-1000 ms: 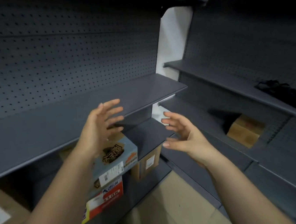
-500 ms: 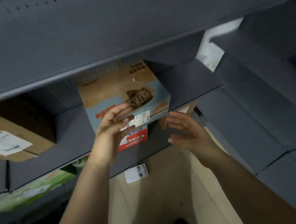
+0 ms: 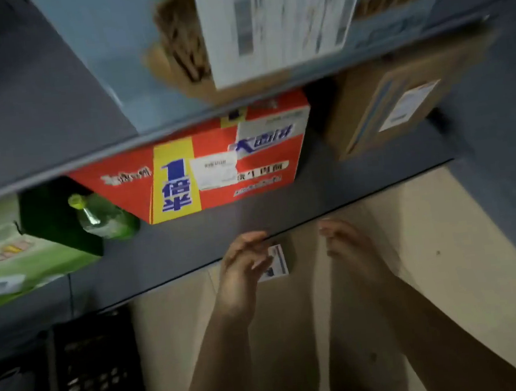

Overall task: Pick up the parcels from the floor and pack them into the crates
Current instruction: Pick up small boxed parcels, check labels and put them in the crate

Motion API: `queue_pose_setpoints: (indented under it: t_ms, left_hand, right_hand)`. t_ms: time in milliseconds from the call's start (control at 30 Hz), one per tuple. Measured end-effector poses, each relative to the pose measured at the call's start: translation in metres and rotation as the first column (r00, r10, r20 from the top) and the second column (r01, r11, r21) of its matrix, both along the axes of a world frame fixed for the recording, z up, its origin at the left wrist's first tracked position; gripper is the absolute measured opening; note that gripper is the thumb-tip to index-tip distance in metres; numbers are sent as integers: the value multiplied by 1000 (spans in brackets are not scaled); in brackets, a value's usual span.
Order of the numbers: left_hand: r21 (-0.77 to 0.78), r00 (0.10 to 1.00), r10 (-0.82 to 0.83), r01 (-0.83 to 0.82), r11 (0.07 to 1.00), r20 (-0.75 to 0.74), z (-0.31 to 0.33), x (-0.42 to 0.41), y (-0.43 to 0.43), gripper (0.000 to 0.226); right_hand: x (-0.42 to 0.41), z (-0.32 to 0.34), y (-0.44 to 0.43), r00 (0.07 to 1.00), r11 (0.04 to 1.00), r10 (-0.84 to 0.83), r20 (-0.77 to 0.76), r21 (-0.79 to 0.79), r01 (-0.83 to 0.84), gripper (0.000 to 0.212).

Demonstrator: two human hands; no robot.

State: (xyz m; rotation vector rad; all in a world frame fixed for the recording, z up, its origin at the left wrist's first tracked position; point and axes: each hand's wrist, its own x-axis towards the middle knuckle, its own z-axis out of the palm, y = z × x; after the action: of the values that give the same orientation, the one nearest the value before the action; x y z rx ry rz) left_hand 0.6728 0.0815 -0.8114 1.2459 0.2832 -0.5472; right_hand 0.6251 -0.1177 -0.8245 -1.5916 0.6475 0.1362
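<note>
Small flat white parcel with a printed label (image 3: 277, 261) lies on the beige tiled floor (image 3: 430, 241), just in front of the lowest grey metal shelf (image 3: 253, 224). My left hand (image 3: 242, 268) overlaps the parcel's left edge in view; the blur does not let me tell whether the fingers touch it. My right hand (image 3: 350, 249) is on the parcel's other side, near but apart from it. Both hands are released, fingers loosely spread, nothing grasped. The parcel sits between them, closer to the left.

Black perforated plastic crate (image 3: 94, 381) stands at lower left, well apart from the parcel. On the shelf: red and yellow printed cardboard box (image 3: 216, 171), green plastic bottle (image 3: 103, 218) on its side just beside it, plain brown cardboard box (image 3: 393, 101) to the right.

Versus half a second ago: my hands were up at the blue-fronted box (image 3: 126, 43), the parcel well below them. Now they are down at the parcel. Parcel itself unmoved; hands unclenched then as now.
</note>
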Motion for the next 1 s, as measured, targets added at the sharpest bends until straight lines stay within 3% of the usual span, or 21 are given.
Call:
queue_pose_setpoints:
  t_ms: [167, 267, 367, 467, 600, 767, 833, 933, 1000]
  left_hand:
    - [77, 986, -56, 68, 995, -158, -140, 12, 9, 37]
    - [129, 969, -44, 77, 989, -241, -193, 29, 21, 28]
    - [170, 940, -125, 187, 968, -317, -232, 32, 28, 23]
    - [165, 924, -82, 153, 974, -374, -250, 23, 33, 18]
    - [52, 886, 95, -80, 995, -453, -261, 9, 38, 18]
    - [149, 877, 133, -71, 986, -461, -269, 13, 45, 47]
    - [153, 871, 145, -82, 985, -470, -275, 15, 52, 48]
    - [112, 843, 188, -152, 982, -503, -279, 19, 64, 32]
    - [125, 829, 234, -198, 972, -508, -287, 18, 73, 48]
  right_hand:
    - [23, -126, 8, 986, 991, 131, -106, 7, -131, 35]
    - [46, -158, -3, 957, 976, 196, -216, -53, -212, 35]
    - [66, -188, -9, 929, 962, 241, -283, -61, -268, 35]
    - [68, -210, -2, 899, 942, 281, -335, -80, -325, 35]
    - [52, -242, 10, 880, 968, 229, -417, 4, -250, 35]
    - [21, -272, 10, 816, 994, 107, -569, 59, -89, 33]
    - [21, -276, 8, 812, 996, 89, -577, 74, -56, 32]
    - [32, -273, 7, 833, 995, 88, -546, 88, -47, 27]
    - [38, -271, 10, 855, 993, 88, -511, 117, -32, 26]
